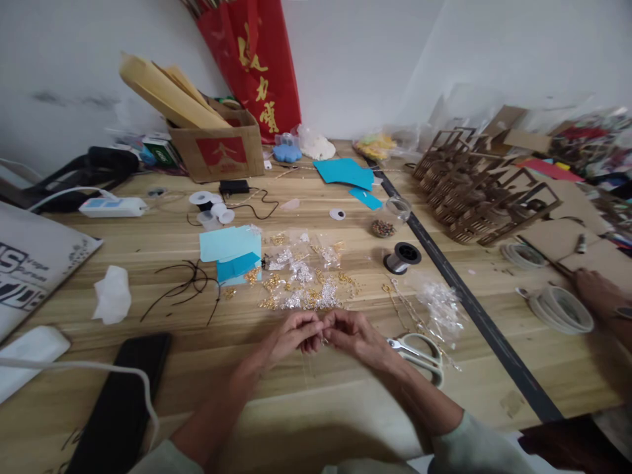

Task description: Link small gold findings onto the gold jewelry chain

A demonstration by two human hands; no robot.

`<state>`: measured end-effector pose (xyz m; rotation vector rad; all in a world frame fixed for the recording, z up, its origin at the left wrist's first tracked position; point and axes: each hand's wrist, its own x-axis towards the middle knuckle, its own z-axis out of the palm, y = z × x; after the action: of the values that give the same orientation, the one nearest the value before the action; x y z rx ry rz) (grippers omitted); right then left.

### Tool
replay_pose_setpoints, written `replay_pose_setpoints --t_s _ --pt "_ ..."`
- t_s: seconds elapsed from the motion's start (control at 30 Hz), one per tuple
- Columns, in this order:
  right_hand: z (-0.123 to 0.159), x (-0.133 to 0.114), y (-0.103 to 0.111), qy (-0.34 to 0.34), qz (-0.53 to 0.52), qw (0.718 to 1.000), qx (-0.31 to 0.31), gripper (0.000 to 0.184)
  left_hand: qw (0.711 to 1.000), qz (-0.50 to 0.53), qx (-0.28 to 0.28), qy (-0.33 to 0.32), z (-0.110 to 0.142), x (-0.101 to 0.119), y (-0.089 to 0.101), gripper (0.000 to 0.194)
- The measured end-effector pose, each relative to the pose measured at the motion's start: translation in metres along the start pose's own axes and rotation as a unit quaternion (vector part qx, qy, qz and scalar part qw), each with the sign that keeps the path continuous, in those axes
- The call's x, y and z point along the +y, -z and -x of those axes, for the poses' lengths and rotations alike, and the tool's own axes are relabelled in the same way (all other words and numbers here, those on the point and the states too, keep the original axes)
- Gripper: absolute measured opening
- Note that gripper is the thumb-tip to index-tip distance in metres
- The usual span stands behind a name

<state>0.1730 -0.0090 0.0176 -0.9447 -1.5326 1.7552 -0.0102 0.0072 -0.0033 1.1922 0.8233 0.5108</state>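
Just nearer than the glittering gold-and-silver beads, the left hand is pinching a hair-thin strand, its top hidden, and the right hand is touching it with narrowed fingertips, while smooth woodgrain worktop is lying open left of the beads' near side, before a cut-off, slab-like phone

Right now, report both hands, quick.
Left hand: closed, fingertips pinched together; whatever it holds is too small to tell.
Right hand: closed, fingertips pinched right beside the left's; what it holds cannot be told either.
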Motion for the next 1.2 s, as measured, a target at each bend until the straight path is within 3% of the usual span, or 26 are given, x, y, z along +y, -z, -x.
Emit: replay_pose_setpoints --t_s 0.3,0.63,0.93,1.2 --pt "0.0045 0.0063 0.0028 -0.001 0.115 0.992 0.049 0.026 0.999 0.035 -0.016 0.011 -0.0017 -0.0029 0.0075 0.033" --pt "0.0069 -0.0011 -0.0003 0.061 0.236 0.967 0.071 0.014 0.999 0.033 0.003 0.031 -0.0007 -0.0009 0.0056 0.034" --pt "0.0075 -0.0034 -0.0051 0.165 0.390 0.904 0.065 0.014 0.997 0.068 0.036 0.024 -0.0013 -0.0015 0.0052 0.032" --pt "0.0097 0.0058 -0.0025 0.183 0.491 0.851 0.039 0.018 0.991 0.110 0.065 0.034 -0.0029 -0.0029 0.0054 0.032"
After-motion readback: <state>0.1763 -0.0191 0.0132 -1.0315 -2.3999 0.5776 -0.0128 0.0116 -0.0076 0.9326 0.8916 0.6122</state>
